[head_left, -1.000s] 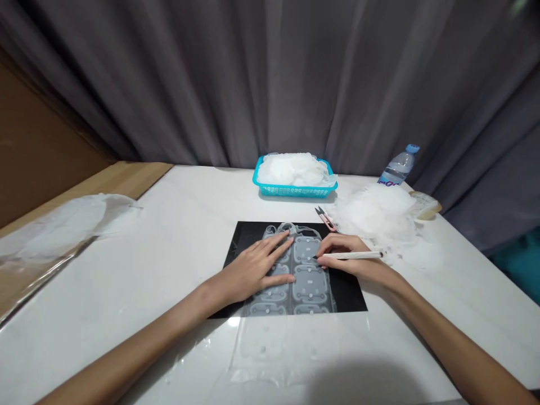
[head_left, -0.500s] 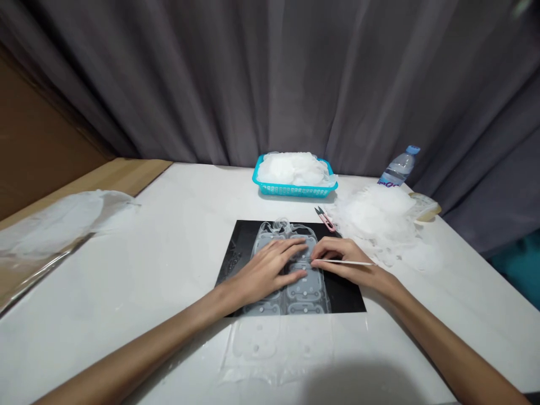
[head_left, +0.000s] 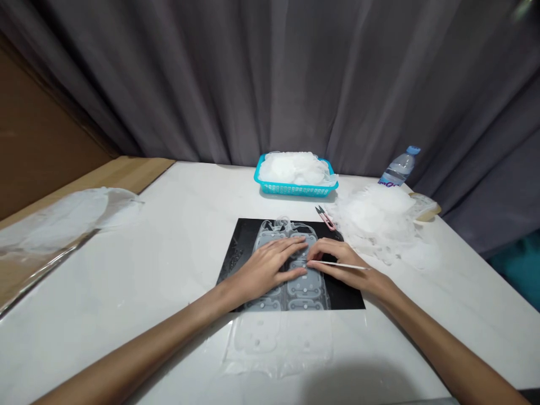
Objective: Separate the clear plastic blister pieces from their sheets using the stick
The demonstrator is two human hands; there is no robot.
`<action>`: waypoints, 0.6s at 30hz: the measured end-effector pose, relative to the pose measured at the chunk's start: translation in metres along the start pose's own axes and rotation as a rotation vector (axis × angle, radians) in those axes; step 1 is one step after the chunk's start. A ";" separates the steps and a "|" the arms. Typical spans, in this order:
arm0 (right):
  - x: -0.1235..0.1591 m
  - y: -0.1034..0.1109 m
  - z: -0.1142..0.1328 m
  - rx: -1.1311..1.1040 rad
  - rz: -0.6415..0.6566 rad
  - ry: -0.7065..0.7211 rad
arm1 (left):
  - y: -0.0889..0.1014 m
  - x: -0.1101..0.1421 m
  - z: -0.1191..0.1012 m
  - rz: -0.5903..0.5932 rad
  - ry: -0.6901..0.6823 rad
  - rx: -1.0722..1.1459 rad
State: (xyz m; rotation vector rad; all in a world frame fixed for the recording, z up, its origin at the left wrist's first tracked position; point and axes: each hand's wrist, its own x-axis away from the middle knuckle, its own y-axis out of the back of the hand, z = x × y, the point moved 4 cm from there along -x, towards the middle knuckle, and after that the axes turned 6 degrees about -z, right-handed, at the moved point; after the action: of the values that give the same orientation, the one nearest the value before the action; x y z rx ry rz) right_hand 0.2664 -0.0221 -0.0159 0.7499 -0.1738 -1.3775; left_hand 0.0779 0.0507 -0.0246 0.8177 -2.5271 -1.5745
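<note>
A clear plastic sheet (head_left: 291, 292) moulded with rounded pad shapes lies across a black mat (head_left: 236, 247) on the white table. My left hand (head_left: 270, 265) rests flat on the sheet, fingers stretched toward the right. My right hand (head_left: 337, 260) pinches a thin white stick tool (head_left: 343, 265), its tip on the sheet close to my left fingertips.
Pink snips (head_left: 325, 217) lie just behind the mat. A turquoise basket (head_left: 291, 189) of white pieces stands further back. A heap of white pieces (head_left: 379, 216), a water bottle (head_left: 397, 167) and a tape roll (head_left: 428, 205) are at the right; a plastic bag (head_left: 63, 216) at the left.
The sheet has slid a little to the left on the mat. My right hand and the stick's tip have moved left, closer to my left fingers.
</note>
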 end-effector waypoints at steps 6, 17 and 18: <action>0.002 -0.004 0.010 0.136 0.010 0.120 | 0.001 -0.002 -0.001 0.020 -0.006 -0.012; 0.009 -0.001 0.012 0.330 -0.013 0.242 | 0.000 0.000 0.001 0.028 0.031 0.060; 0.007 -0.004 0.013 0.366 -0.017 0.269 | 0.001 0.000 0.001 0.024 0.044 0.068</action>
State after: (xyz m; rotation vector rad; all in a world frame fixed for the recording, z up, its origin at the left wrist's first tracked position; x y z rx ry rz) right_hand 0.2581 -0.0339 -0.0100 1.2358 -0.2101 -1.2595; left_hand 0.0773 0.0522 -0.0247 0.8168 -2.5622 -1.4546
